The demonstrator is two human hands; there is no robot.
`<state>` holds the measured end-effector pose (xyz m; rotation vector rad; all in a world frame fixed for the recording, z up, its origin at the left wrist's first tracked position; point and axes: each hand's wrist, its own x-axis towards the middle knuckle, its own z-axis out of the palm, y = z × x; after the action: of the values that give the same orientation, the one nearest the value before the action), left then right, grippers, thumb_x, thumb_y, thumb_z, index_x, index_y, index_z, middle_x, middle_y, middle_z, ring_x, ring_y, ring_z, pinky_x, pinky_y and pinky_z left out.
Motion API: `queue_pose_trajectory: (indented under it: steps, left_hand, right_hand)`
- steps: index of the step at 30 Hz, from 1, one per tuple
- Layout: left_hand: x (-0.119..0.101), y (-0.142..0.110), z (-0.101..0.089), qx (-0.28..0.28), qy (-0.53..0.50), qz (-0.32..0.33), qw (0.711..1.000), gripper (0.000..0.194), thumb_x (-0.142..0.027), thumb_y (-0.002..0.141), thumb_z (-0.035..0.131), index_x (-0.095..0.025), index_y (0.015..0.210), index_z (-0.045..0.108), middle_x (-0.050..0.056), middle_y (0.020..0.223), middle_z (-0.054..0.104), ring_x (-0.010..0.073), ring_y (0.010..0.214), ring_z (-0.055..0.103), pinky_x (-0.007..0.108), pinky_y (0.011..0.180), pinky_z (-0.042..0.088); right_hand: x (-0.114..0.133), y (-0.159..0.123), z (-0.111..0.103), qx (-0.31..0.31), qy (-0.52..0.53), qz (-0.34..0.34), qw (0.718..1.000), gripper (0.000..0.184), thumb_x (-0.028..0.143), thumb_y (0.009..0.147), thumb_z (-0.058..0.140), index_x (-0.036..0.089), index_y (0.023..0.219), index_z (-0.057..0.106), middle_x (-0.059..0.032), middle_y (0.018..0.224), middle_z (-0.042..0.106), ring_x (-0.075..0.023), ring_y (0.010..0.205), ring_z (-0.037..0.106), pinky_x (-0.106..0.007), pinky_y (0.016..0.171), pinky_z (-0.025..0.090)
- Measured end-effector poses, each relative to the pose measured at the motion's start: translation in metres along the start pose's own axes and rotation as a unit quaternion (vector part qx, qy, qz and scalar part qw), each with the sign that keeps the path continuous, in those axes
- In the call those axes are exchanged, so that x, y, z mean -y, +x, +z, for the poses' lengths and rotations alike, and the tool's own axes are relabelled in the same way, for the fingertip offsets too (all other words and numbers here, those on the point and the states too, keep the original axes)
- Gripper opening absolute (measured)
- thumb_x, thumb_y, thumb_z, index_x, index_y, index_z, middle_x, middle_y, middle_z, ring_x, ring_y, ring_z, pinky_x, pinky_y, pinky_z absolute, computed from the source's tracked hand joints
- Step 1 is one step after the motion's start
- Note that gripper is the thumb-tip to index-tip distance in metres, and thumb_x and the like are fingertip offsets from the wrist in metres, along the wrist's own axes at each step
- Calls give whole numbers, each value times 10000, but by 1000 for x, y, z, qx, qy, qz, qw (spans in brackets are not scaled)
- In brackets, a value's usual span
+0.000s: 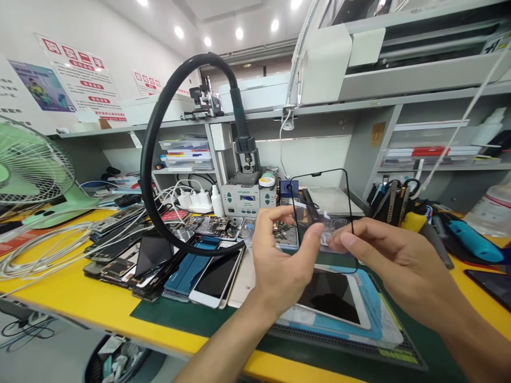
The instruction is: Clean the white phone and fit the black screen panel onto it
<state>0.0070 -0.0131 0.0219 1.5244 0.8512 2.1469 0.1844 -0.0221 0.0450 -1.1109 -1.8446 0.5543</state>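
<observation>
A clear, black-bordered screen protector (349, 194) is held upright above the bench between my two hands. My left hand (281, 260) is closed at its left side, thumb in front and forefinger curled at the border. At the right edge, the thumb and forefinger of my right hand (387, 260) are pinched together. Crinkled clear film shows near the fingertips, but I cannot make out its full shape. Below my hands lies a white phone (339, 298) with a dark screen, resting on a pale blue sheet (373, 292). My left hand partly covers the phone.
Several phones (217, 276) and stacked phone parts (131, 260) lie to the left. A hot-air station (245, 199) stands behind, its black hose (149, 159) looping forward. Pliers and tweezers (393, 202) stand at the right. A green fan (35, 165) and cables (48, 250) occupy the far left.
</observation>
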Motion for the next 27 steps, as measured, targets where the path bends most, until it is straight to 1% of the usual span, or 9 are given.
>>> queue_pose_trajectory:
  steps: [4, 7, 10, 13, 16, 19, 22, 24, 27]
  left_hand:
    - [1, 6, -3, -17, 23, -4, 1000, 187, -259, 859, 811, -222, 951, 652, 4, 890, 546, 173, 865, 538, 305, 869, 429]
    - [1, 7, -6, -10, 24, -16, 1000, 159, -277, 888, 787, -215, 917, 643, 2, 872, 549, 166, 844, 539, 304, 864, 430]
    - [0, 8, -7, -4, 4, -32, 999, 124, -282, 928, 739, -210, 878, 651, 7, 849, 568, 168, 828, 556, 307, 856, 437]
    - [-2, 9, -9, -8, -9, -50, 999, 149, -290, 950, 705, -203, 835, 665, 11, 824, 596, 169, 811, 566, 299, 817, 439]
    - [-1, 12, -11, 4, -24, -86, 996, 193, -320, 963, 683, -196, 816, 694, 9, 797, 633, 156, 769, 562, 282, 765, 432]
    - [2, 14, -11, 12, -88, -130, 987, 248, -370, 962, 684, -195, 790, 716, -1, 760, 629, 149, 766, 560, 272, 763, 441]
    - [4, 17, -10, 33, -181, -168, 968, 299, -387, 967, 667, -185, 766, 756, 14, 775, 628, 151, 815, 569, 273, 824, 460]
    - [3, 18, -10, 58, -230, -195, 952, 300, -378, 964, 655, -175, 795, 799, 31, 793, 648, 150, 825, 573, 277, 854, 469]
    - [2, 18, -11, 74, -265, -222, 935, 249, -378, 921, 707, -172, 871, 839, 41, 805, 673, 151, 826, 590, 290, 881, 487]
  right_hand:
    - [-1, 0, 1, 13, -20, -11, 1000, 348, 569, 996, 588, 259, 883, 696, -20, 908, 714, -233, 899, 684, -328, 663, 438]
    - [-2, 0, 1, 19, -18, -20, 999, 337, 552, 1005, 579, 260, 888, 699, -23, 919, 709, -238, 919, 689, -330, 657, 438]
    - [-1, -1, 2, 25, -21, -21, 999, 343, 546, 1009, 574, 256, 869, 693, -24, 933, 725, -235, 898, 691, -336, 664, 443]
    - [0, -1, 2, 27, -22, -19, 999, 345, 541, 1009, 576, 255, 855, 693, -20, 931, 738, -230, 884, 690, -336, 681, 451]
    - [0, -1, 1, 25, -11, -19, 999, 331, 531, 1007, 590, 257, 857, 699, -17, 930, 743, -227, 892, 691, -327, 697, 462]
    - [-1, -1, 0, 27, 16, -19, 999, 299, 516, 1005, 606, 266, 878, 711, -7, 925, 744, -213, 891, 693, -310, 734, 488]
    - [0, -2, -1, 32, 25, -16, 999, 295, 510, 1007, 608, 265, 880, 711, -4, 924, 740, -205, 887, 692, -300, 741, 493]
    - [0, -2, -1, 36, 26, -13, 999, 305, 512, 1008, 607, 261, 864, 704, -6, 920, 737, -205, 883, 688, -299, 736, 489]
    - [0, -2, -1, 43, 36, -8, 998, 305, 515, 1008, 607, 262, 866, 699, -4, 927, 733, -204, 893, 681, -300, 751, 489]
